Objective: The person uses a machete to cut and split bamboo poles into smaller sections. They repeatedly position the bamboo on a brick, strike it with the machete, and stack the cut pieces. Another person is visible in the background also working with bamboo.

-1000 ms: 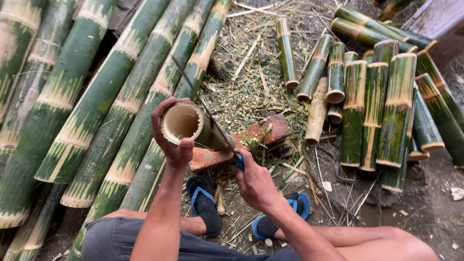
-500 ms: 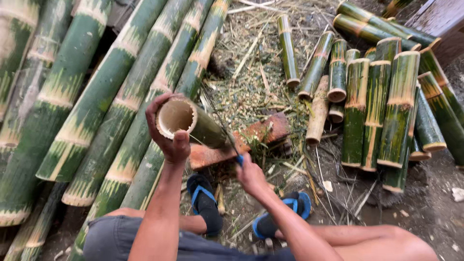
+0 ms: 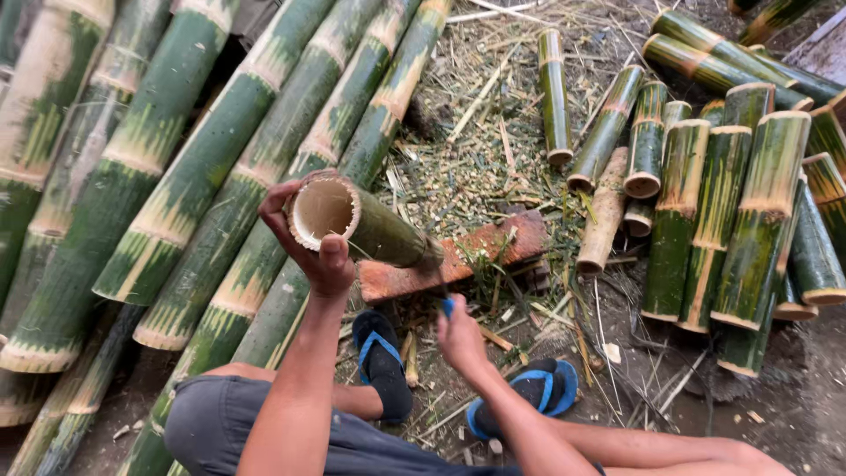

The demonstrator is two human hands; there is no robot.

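Observation:
My left hand (image 3: 310,245) grips the open near end of a short hollow bamboo section (image 3: 374,227), which slants down so its far end rests on a reddish wooden block (image 3: 458,258). My right hand (image 3: 460,335) is closed around a blue-handled blade (image 3: 447,306), held just below the block near the bamboo's lower end. The blade itself is mostly hidden. My feet in blue-and-black sandals (image 3: 381,360) sit under the hands.
Long green bamboo poles (image 3: 185,176) lie side by side at the left. Several cut bamboo sections (image 3: 731,203) are stacked at the right. Chips and shavings (image 3: 476,150) cover the ground beyond the block.
The bamboo section has tilted lower onto the block, and my left hand has shifted its grip on the rim. My right hand with the blade has dropped slightly toward me.

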